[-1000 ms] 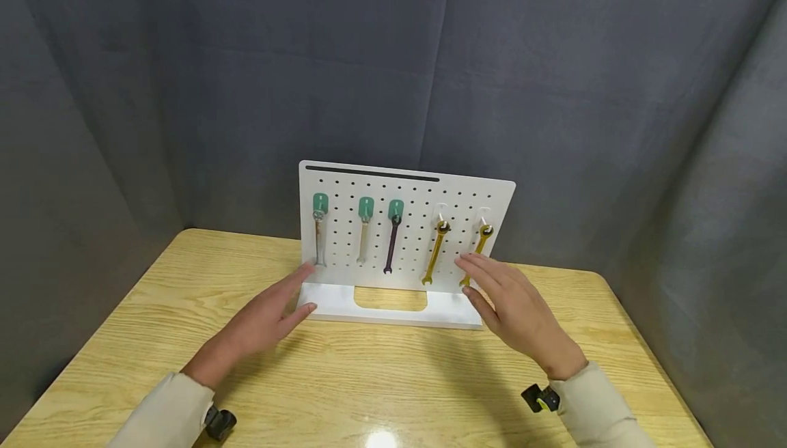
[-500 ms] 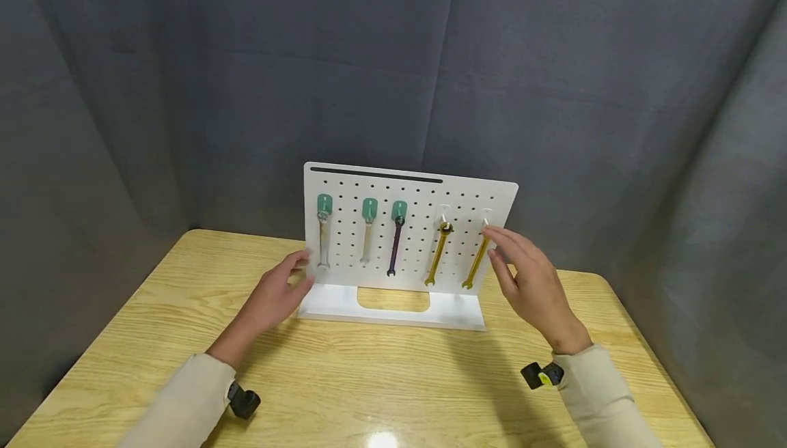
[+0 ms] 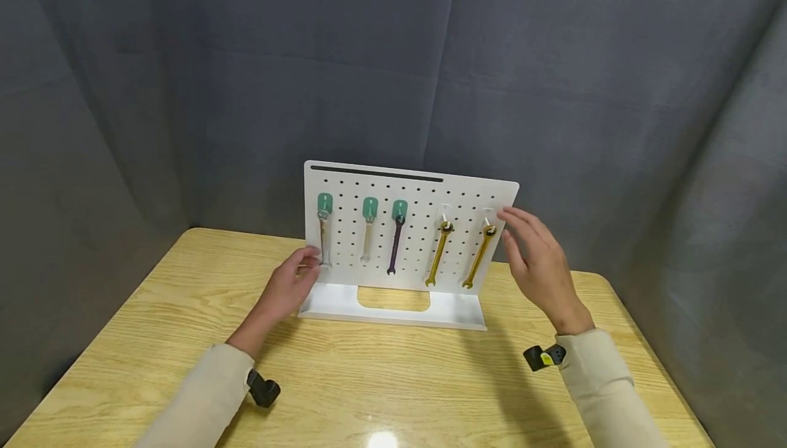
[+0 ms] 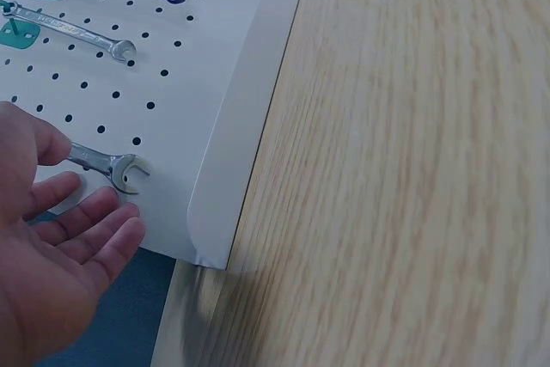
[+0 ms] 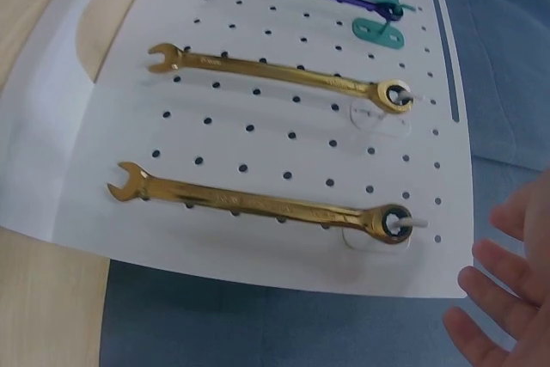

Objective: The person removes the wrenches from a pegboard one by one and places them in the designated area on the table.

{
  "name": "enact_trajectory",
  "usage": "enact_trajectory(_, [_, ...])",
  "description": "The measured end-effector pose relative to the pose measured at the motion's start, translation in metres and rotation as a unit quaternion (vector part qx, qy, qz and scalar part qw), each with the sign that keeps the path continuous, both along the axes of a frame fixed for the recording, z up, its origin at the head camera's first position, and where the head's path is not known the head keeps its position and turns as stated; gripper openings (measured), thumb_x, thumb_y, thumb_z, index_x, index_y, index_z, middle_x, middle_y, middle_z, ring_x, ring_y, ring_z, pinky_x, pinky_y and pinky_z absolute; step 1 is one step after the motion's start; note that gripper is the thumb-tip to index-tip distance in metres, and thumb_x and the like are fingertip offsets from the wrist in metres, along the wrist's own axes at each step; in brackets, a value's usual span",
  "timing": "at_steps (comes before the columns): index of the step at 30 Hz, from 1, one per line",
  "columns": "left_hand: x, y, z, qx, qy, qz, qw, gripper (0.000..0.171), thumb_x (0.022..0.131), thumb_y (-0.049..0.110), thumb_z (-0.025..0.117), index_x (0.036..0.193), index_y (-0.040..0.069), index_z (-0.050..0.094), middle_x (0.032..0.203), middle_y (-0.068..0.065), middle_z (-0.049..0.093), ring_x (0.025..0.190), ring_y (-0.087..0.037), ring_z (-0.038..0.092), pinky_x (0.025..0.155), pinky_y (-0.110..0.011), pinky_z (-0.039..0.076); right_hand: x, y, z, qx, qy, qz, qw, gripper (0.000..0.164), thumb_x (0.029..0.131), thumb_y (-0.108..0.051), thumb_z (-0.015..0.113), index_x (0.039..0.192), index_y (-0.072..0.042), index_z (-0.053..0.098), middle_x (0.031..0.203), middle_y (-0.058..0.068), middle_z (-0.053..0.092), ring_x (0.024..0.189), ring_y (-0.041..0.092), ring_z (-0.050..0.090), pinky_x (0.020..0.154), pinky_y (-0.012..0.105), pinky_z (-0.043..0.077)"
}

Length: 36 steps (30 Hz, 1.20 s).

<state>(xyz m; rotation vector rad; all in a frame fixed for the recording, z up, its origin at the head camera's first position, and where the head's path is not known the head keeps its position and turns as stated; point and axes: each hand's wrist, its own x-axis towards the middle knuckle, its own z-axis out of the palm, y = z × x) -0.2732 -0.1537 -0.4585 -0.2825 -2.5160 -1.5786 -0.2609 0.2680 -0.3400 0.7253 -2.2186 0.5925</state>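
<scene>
A white pegboard [image 3: 381, 243] stands on the table with several wrenches hanging from its hooks. My left hand [image 3: 294, 277] is at the board's left edge, fingers loosely bent. In the left wrist view its thumb overlaps the shaft of the leftmost silver wrench [image 4: 107, 165]; whether it touches is unclear. My right hand [image 3: 537, 267] is beside the board's upper right edge, fingers loosely extended and holding nothing. Closest to it hangs a gold wrench [image 5: 258, 204], with a second gold wrench [image 5: 275, 70] to its left. A purple wrench [image 3: 395, 246] and another silver wrench [image 3: 367, 240] hang further left.
Green hooks [image 3: 370, 207] bear the silver and purple wrenches; clear hooks [image 5: 378, 118] carry the gold ones. The board's base has a rectangular cutout and rests on a light wooden table [image 3: 381, 373]. Grey curtains [image 3: 277, 79] surround the table's back and sides.
My right hand has moved up and to the right, off the right gold wrench to the board's edge. The left hand has shifted slightly right and up beside the board. The wrenches still hang.
</scene>
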Motion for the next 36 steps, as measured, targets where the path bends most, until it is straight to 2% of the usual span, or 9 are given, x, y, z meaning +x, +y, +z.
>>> enact_trajectory(8, [-0.005, 0.006, 0.001, -0.008, -0.015, 0.026, 0.9995, 0.031, 0.106, 0.012, 0.056, 0.135, 0.001, 0.059, 0.123, -0.017, 0.063, 0.121, -0.035, 0.058, 0.106, -0.049, 0.048, -0.023, 0.005, 0.020, -0.008, 0.000, -0.015, 1.000, 0.035, 0.103, -0.001, 0.060, 0.138, 0.003, 0.060, 0.142, 0.019, 0.057, 0.129, 0.039, 0.055, 0.104, 0.061, 0.046])
enact_trajectory(16, [-0.005, 0.007, 0.002, 0.003, -0.030, 0.035, 0.9989, 0.032, 0.108, 0.016, 0.055, 0.135, 0.000, 0.062, 0.130, -0.018, 0.063, 0.125, -0.035, 0.057, 0.107, -0.050, 0.047, -0.044, 0.006, 0.034, -0.022, -0.018, -0.036, 0.999, 0.036, 0.104, 0.000, 0.057, 0.139, 0.004, 0.059, 0.142, 0.022, 0.057, 0.130, 0.041, 0.054, 0.107, 0.058, 0.045])
enact_trajectory(25, [-0.003, 0.007, 0.001, -0.009, -0.020, 0.031, 0.9993, 0.029, 0.106, 0.013, 0.056, 0.132, -0.001, 0.062, 0.125, -0.017, 0.065, 0.121, -0.035, 0.059, 0.106, -0.051, 0.048, -0.051, 0.007, 0.036, -0.011, -0.021, -0.032, 0.999, 0.034, 0.104, -0.001, 0.057, 0.137, 0.003, 0.063, 0.139, 0.020, 0.061, 0.115, 0.036, 0.065, 0.096, 0.054, 0.054])
enact_trajectory(30, [-0.002, 0.007, 0.000, -0.004, -0.023, 0.026, 0.9994, 0.024, 0.106, 0.012, 0.058, 0.125, -0.001, 0.067, 0.119, -0.016, 0.067, 0.116, -0.034, 0.060, 0.104, -0.049, 0.050, -0.052, 0.009, 0.038, 0.001, -0.027, -0.045, 0.999, 0.033, 0.104, -0.003, 0.059, 0.137, 0.000, 0.065, 0.137, 0.019, 0.063, 0.108, 0.035, 0.068, 0.089, 0.054, 0.056])
enact_trajectory(36, [-0.002, 0.008, -0.002, 0.001, -0.036, 0.019, 0.9992, 0.022, 0.105, 0.013, 0.061, 0.120, -0.001, 0.070, 0.115, -0.014, 0.068, 0.111, -0.031, 0.063, 0.100, -0.048, 0.052, -0.054, 0.009, 0.039, 0.002, -0.025, -0.053, 0.998, 0.032, 0.105, -0.004, 0.058, 0.135, -0.001, 0.066, 0.132, 0.018, 0.066, 0.087, 0.032, 0.069, 0.076, 0.050, 0.057])
